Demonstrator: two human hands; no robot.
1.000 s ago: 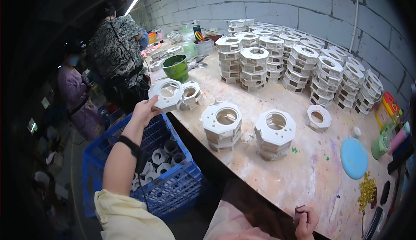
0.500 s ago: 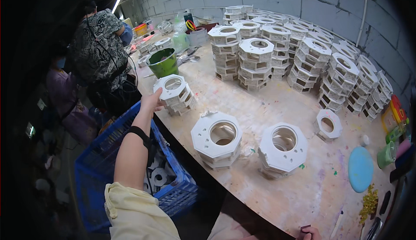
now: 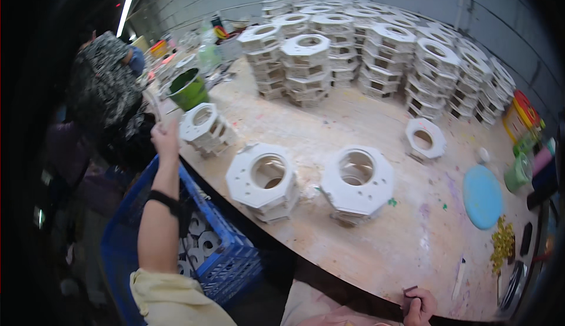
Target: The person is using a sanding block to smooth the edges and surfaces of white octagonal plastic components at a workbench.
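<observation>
My left hand [image 3: 166,139] is just left of a short stack of white octagonal pieces [image 3: 203,127] with round holes. A small gap seems to part hand and stack, and the fingers are blurred. Closer in stand two more white octagonal stacks, one at the middle [image 3: 244,186] and one to its right [image 3: 369,193]. At the table's near edge my right hand [image 3: 421,307] is closed around a small flat dark-brown piece [image 3: 407,299], perhaps folded sandpaper. A single white octagonal ring [image 3: 434,149] lies farther right.
Tall stacks of white octagonal pieces [image 3: 385,52] fill the back. A green bucket [image 3: 193,96] stands at the left edge, above a blue crate [image 3: 226,267] holding white pieces. On the right are a light-blue disc [image 3: 482,196] and a green cup [image 3: 518,173]. A person [image 3: 103,73] works at far left.
My left hand has come off the left stack and moved to its left. The view has shifted, so the table's things sit farther left, and more of my right hand shows.
</observation>
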